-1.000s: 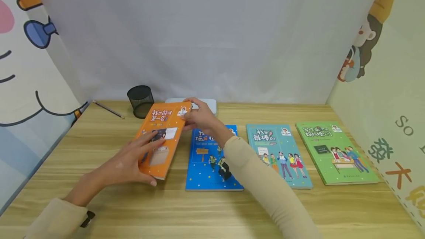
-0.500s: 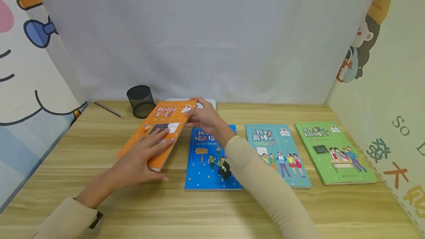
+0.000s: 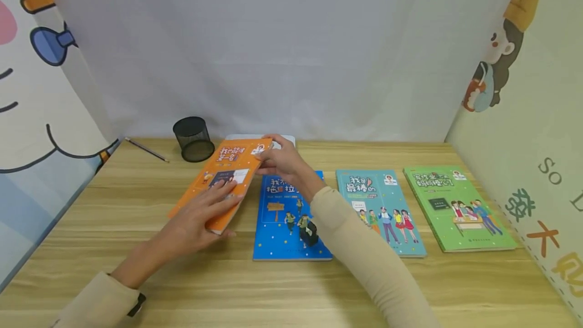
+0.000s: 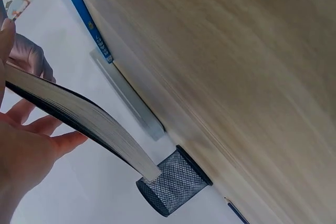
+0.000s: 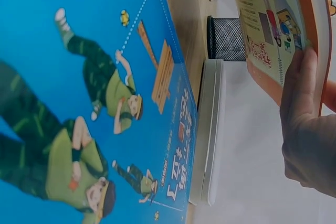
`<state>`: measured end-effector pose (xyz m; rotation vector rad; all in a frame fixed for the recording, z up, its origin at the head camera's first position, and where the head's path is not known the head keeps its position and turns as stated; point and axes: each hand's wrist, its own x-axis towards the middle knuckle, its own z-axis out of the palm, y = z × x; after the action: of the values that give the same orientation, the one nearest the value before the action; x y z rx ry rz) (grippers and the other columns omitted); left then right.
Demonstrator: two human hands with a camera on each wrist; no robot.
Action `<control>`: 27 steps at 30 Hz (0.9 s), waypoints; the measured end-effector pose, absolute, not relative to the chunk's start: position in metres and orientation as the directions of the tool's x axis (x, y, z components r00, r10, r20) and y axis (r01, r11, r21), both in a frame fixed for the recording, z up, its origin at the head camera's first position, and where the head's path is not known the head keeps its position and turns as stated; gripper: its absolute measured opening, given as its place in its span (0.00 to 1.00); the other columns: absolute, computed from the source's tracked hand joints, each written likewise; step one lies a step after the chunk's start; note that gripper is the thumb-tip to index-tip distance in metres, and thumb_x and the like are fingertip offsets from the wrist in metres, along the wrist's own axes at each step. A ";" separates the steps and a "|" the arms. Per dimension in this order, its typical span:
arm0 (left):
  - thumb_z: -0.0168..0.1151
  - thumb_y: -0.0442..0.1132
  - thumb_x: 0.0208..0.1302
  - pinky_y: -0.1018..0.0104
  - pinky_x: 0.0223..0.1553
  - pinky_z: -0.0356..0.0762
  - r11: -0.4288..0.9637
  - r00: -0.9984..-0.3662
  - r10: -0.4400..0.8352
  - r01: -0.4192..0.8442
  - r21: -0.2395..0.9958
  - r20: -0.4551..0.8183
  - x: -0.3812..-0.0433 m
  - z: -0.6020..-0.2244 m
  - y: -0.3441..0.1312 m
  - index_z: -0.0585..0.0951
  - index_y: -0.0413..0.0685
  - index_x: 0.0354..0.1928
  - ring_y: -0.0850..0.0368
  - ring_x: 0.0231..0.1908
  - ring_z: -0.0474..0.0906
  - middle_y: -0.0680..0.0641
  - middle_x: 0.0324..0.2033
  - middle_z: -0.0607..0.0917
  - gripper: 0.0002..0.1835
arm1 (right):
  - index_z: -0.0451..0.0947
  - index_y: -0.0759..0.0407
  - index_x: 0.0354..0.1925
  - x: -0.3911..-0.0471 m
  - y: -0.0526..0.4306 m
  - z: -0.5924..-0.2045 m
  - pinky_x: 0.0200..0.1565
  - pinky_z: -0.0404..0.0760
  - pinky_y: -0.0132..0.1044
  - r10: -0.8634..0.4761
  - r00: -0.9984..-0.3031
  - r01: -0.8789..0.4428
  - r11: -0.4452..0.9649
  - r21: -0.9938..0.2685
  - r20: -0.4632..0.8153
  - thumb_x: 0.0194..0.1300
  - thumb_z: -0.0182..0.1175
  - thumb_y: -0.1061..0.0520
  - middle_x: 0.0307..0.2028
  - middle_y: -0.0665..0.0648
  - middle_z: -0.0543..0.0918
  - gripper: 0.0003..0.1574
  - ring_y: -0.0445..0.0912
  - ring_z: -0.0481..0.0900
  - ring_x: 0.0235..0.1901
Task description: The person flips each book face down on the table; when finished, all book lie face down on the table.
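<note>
An orange book (image 3: 232,163) is held tilted above the left part of the table, its lower right side towards me. My left hand (image 3: 196,221) grips its near end, fingers spread over the front cover and thumb under the bottom edge. At the far right corner my right hand (image 3: 284,158) pinches the book, with fingers on the back cover in the right wrist view. The page edges (image 4: 89,114) of the book show in the left wrist view. Just right of it, a blue book (image 3: 291,237) lies flat, its top partly hidden by my right hand and forearm.
A teal book (image 3: 382,206) and a green book (image 3: 460,211) lie flat further right. Behind the orange book stand a black mesh pen holder (image 3: 193,138) and a flat white object (image 3: 289,141). A pencil (image 3: 148,150) lies at the back left, near the back curtain (image 3: 291,54).
The orange book has shifted right and tilted, its left side lifting. Both hands have kept hold of it, my left hand moving right with it. The other books stay put.
</note>
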<state>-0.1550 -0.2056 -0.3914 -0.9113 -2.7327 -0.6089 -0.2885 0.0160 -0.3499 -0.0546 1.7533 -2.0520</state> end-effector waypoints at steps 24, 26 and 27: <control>0.70 0.23 0.55 0.42 0.51 0.82 0.647 -0.679 0.456 0.697 0.310 0.575 -0.162 -0.393 -0.206 0.80 0.46 0.62 0.39 0.59 0.80 0.39 0.61 0.82 0.31 | 0.65 0.49 0.66 -0.293 0.018 -0.351 0.46 0.87 0.49 -0.326 -0.916 0.301 -0.174 -0.938 -0.234 0.67 0.57 0.72 0.61 0.71 0.76 0.35 0.56 0.87 0.39; 0.70 0.21 0.54 0.48 0.53 0.82 0.650 -0.677 0.438 0.693 0.312 0.592 -0.162 -0.393 -0.206 0.81 0.45 0.61 0.40 0.58 0.81 0.40 0.59 0.83 0.31 | 0.65 0.50 0.66 -0.293 0.018 -0.352 0.47 0.86 0.50 -0.327 -0.916 0.301 -0.178 -0.937 -0.232 0.67 0.58 0.72 0.60 0.71 0.76 0.35 0.56 0.87 0.39; 0.70 0.21 0.53 0.55 0.56 0.81 0.651 -0.675 0.428 0.692 0.313 0.601 -0.162 -0.393 -0.206 0.81 0.45 0.61 0.41 0.58 0.81 0.41 0.59 0.83 0.30 | 0.65 0.49 0.66 -0.293 0.018 -0.352 0.48 0.86 0.51 -0.328 -0.916 0.301 -0.180 -0.936 -0.231 0.67 0.58 0.72 0.60 0.71 0.76 0.35 0.56 0.87 0.39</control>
<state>-0.1622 -0.2055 -0.3926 -0.8729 -2.3872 -0.7340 -0.2931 0.0181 -0.3524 -0.0316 1.6911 -2.1417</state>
